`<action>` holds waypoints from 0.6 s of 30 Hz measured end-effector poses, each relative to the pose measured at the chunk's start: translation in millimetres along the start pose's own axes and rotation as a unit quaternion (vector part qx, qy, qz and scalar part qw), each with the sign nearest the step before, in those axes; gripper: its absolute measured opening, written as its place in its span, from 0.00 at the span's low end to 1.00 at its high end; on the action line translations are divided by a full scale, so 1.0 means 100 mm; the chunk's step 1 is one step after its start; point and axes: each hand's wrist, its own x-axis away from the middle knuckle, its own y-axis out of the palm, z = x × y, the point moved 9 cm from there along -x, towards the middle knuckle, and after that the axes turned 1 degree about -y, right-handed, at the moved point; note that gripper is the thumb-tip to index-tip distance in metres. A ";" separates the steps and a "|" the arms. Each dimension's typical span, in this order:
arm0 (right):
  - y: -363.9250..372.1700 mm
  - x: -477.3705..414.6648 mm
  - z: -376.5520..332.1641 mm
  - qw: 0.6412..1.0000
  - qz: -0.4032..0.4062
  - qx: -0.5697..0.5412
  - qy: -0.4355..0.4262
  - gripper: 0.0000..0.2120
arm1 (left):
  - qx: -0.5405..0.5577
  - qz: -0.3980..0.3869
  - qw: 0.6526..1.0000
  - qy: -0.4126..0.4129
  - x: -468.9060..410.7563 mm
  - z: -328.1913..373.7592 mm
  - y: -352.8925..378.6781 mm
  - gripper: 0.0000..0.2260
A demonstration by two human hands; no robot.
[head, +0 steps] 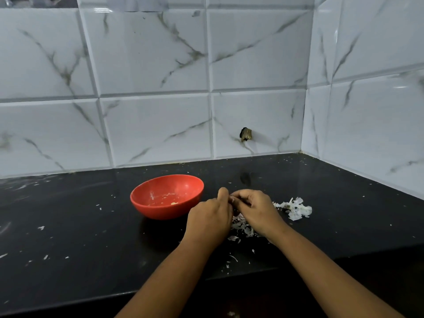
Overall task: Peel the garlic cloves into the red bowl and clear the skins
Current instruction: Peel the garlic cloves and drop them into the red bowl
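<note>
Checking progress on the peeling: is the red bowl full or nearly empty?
Nearly empty. The red bowl stands upright, and its inside shows bare red with only a few small pale bits at the bottom.

The bowl (pixel 160 213) at the centre was red, its inside smeared with pale streaks and one yellowish speck. My worktop (pixel 68 226) was glossy black, flecked all over with small white bits. The garlic skins (pixel 296 208), right of centre, were white. The wall tiles (pixel 149 53) across the upper frame were white, veined in grey-brown like marble. A small wall fitting (pixel 246 134) was dark brown.
</note>
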 end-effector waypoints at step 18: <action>0.13 0.01 -0.05 0.988 -0.071 0.126 -0.048 0.16 | -0.005 0.022 0.999 0.043 0.01 0.01 -0.01 0.21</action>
